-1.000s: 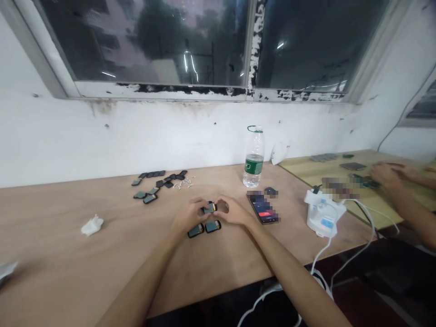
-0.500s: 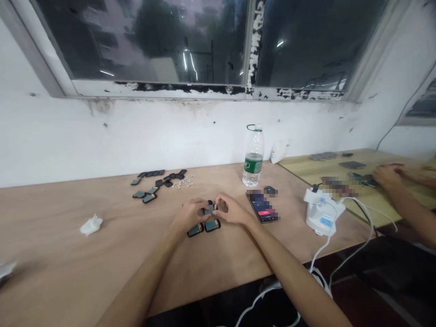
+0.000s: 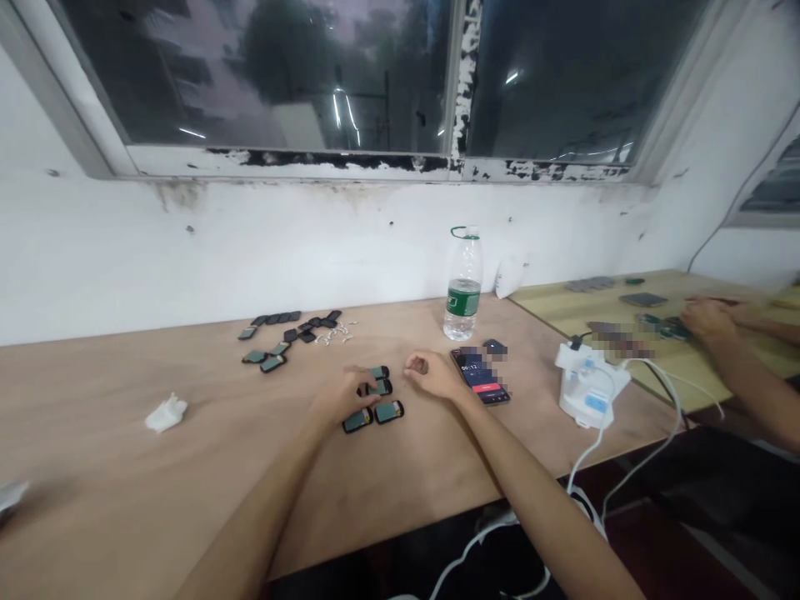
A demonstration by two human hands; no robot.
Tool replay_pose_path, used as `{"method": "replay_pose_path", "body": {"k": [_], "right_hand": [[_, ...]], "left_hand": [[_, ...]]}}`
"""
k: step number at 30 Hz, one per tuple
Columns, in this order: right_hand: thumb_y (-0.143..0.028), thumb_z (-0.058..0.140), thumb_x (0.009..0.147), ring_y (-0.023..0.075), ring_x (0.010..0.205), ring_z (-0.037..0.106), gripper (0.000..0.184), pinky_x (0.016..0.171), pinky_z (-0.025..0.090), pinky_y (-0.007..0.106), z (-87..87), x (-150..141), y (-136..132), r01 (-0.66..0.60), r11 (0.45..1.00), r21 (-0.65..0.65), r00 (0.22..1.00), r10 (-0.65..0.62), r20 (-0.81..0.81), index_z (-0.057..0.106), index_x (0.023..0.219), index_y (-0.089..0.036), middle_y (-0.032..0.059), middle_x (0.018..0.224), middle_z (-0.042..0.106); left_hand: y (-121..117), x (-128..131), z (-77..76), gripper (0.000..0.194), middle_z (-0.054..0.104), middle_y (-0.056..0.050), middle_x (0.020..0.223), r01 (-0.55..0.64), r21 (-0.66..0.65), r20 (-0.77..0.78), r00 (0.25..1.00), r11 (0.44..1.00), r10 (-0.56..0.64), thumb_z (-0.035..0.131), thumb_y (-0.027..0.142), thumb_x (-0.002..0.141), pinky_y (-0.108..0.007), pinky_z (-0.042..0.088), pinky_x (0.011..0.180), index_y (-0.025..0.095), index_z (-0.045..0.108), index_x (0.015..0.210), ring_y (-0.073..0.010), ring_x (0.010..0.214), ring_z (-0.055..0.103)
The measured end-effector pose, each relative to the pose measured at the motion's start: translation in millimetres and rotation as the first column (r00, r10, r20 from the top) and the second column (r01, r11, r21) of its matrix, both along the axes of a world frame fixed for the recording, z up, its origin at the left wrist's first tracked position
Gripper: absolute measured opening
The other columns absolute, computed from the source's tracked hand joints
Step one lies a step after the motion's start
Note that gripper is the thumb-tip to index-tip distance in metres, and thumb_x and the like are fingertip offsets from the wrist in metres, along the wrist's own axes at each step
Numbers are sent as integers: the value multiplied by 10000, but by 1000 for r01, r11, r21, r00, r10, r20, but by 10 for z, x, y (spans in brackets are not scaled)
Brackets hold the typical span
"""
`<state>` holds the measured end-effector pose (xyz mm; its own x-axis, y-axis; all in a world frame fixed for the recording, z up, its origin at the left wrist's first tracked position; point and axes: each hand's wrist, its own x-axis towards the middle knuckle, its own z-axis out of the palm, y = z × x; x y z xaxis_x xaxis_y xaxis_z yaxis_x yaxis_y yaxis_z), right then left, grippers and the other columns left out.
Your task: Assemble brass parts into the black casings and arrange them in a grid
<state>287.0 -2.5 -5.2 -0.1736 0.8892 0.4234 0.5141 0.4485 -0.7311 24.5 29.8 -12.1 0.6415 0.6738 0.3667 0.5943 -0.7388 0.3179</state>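
Observation:
My left hand (image 3: 347, 395) is over the table, its fingers closed about the left end of a small black case with a green circuit board (image 3: 382, 387). Part of that case is hidden by the fingers. Just behind it lies another such case (image 3: 380, 372). Two more, a left one (image 3: 357, 420) and a right one (image 3: 389, 412), lie face up nearer to me. Apart from the cases, on the right, my right hand (image 3: 431, 375) has its fingers curled together; whether anything small is in them is hidden.
Further back left lie several black cases (image 3: 275, 318), green-board pieces (image 3: 272, 362) and small white parts (image 3: 334, 335). A water bottle (image 3: 463, 287), a phone (image 3: 481, 377) and a white cabled device (image 3: 591, 387) stand right. Crumpled tissue (image 3: 167, 413) lies left. Another person's hands (image 3: 709, 321) work far right.
My right hand has drawn away to the right from the case that both hands held. That case is now lower, with my left hand at it, and the one behind it shows.

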Motion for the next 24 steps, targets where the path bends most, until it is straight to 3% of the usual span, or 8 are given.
{"method": "replay_pose_path", "body": {"k": [4,8,14,18,24], "right_hand": [[-135,661,799,150,654,567,84,633,424,261,-52,-28,16,-28,999,-17,995,29,95,710,752,-185,8,719,688],[-105,669,780,172,723,584,122,713,451,283,-46,-14,24,12,998,67,985,-24,168,707,699,-188,25,738,687],[-136,616,822,190,829,610,86,821,477,314,17,46,35,142,971,192,989,-147,12,679,810,-193,38,864,703],[-146,600,829,191,816,602,87,825,474,321,39,45,33,144,966,213,989,-137,-46,669,821,-199,30,850,686],[-155,617,840,197,824,617,75,828,484,332,27,86,52,113,980,164,994,-110,-29,676,831,-199,32,857,681]], "left_hand": [[-4,-5,-13,149,735,-27,856,-7,-10,-31,1000,1000,7,789,373,839,-321,488,782,235,772,893,-221,836,664],[-23,4,24,184,735,-42,879,11,6,12,1000,1000,-11,782,416,852,-331,504,807,235,773,882,-230,868,668],[-210,62,245,269,738,-35,896,73,-53,63,996,996,-69,695,489,929,-317,503,813,244,776,852,-216,898,673],[-390,125,323,329,746,-28,955,148,-119,-60,986,982,-156,821,560,789,-322,500,855,241,754,834,-249,979,677],[-428,154,283,168,741,-23,941,114,-61,-104,987,992,-120,840,372,785,-327,499,840,253,735,840,-253,944,679]]}}
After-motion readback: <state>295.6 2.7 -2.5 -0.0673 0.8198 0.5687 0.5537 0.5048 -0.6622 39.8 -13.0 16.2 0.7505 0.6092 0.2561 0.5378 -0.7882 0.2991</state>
